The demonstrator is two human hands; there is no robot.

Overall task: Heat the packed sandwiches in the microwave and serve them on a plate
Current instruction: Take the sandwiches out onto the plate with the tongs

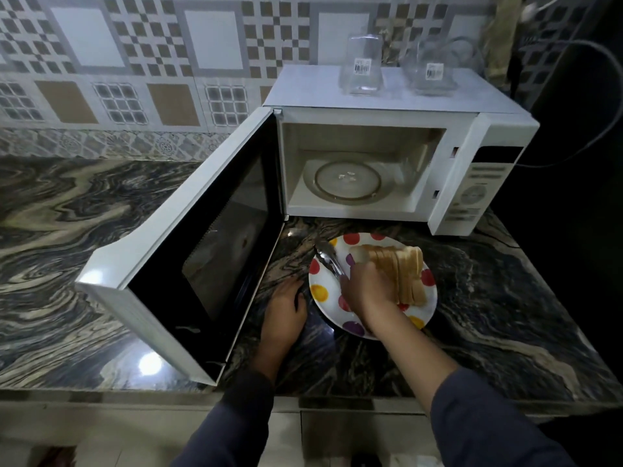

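Sandwiches [404,274] stand on edge, crusts running toward the microwave [371,210], tongs [328,261] alongside.

In front of the microwave [371,102], the handles of the tongs [328,257] and the near ends of the sandwiches [404,271] are hidden by the right hand [369,288]. Part of the plate [426,308] is covered by the forearm. Whether the plate is touched by the left hand [285,311] cannot be determined. The panel [478,193] markings are blurred. The sleeves [488,426] are cut off at the lower edge.
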